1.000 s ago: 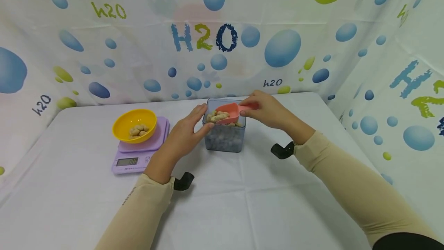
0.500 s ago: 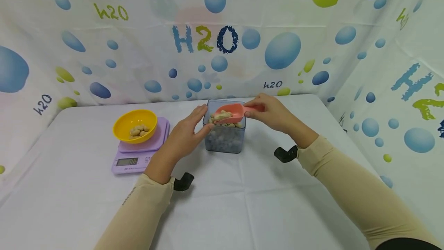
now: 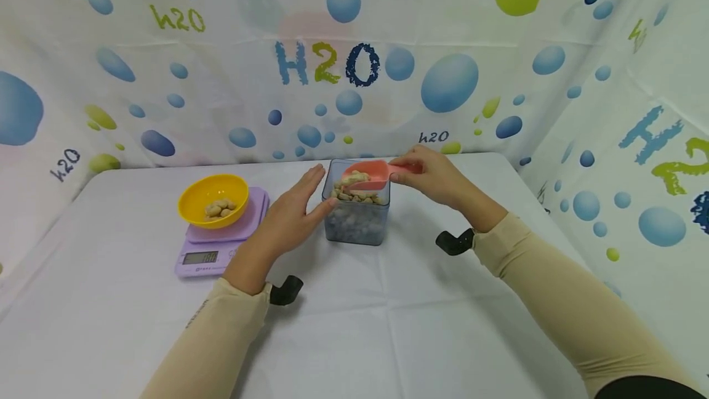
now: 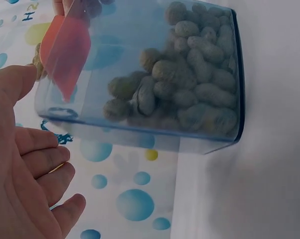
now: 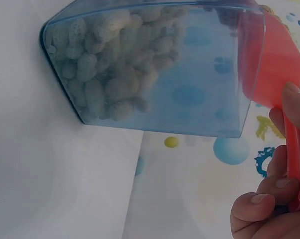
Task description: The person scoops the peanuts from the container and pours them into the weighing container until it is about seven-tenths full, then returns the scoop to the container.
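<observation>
Your right hand is closed round the pink scoop. The right wrist view shows what the head view hides: your thumb lies along the handle and your fingers bend round it. The scoop is at the top of the blue box, with some peanuts in it. From above, you see the peanuts in the scoop well. Both wrist views show part of the scoop through the clear walls, so it dips below the rim, and part of it sticks out.

Your left hand is open and has hold of nothing. It is at the left side of the box, with the thumb by the near left corner. I cannot tell if it touches.

The wrist views also show more peanuts in the low part of the box, with room above them.

To the left, a yellow bowl with a few peanuts sits on a purple scale. Only the head view shows these two. The scale's screen has numbers too blurry to be sure of.

On the far cloth you can read a big "H2O", with small "h2o" words around it. The writing on your left sleeve is too small to read.
</observation>
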`<state>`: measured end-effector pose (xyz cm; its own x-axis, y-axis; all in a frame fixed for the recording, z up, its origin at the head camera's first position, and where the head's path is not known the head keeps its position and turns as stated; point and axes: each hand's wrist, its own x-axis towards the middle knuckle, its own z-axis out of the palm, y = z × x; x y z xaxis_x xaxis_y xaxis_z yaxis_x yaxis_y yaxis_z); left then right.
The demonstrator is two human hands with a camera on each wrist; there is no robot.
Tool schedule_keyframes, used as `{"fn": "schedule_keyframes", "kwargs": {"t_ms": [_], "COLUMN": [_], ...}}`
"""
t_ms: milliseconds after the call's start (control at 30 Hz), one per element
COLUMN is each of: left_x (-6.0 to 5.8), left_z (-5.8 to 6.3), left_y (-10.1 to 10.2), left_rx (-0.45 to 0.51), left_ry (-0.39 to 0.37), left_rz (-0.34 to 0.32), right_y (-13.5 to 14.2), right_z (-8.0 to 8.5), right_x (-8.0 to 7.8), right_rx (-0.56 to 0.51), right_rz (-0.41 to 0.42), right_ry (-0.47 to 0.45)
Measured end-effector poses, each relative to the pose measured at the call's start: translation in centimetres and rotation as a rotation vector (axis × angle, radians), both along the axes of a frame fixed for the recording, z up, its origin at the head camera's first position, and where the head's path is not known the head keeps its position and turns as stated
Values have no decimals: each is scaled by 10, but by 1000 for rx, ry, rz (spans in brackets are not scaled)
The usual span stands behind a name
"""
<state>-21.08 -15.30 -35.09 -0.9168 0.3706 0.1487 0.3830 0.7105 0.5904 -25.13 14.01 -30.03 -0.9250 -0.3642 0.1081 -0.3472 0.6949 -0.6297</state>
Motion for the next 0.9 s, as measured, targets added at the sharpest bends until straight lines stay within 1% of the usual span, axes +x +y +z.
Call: {"fn": "schedule_keyframes", "kwargs": {"t_ms": [67,200,300,433,533,700,800,900], "left_x": [1,7,13,20,23,25,22,21], "left_z": [2,11,19,26,23,11,5,1], "left_y": [-7,-27,-49,-81,-106,-142,-160,-172], "left_rx": [-7,-29,-44,-26,-16,-37,-59,-86], "left_ry": [13,13,0,-16,-27,-32,-48,-98], "left_rz": [11,66,128,186,226,306,332,346], "right_y": [-2,-8,-15,-30,-46,-76,-96,-117], "right_z": [2,9,15,22,25,28,30,29], "right_x": [0,-3,-5,-8,-9,-10,-12,-14], "right_rx": [-5,-19,-26,-37,-58,-75,-66,-62], "right_rz": [-3,7,21,42,62,88,102,123], "right_ry": [-6,-8,-7,-7,-16,-21,-3,14]}}
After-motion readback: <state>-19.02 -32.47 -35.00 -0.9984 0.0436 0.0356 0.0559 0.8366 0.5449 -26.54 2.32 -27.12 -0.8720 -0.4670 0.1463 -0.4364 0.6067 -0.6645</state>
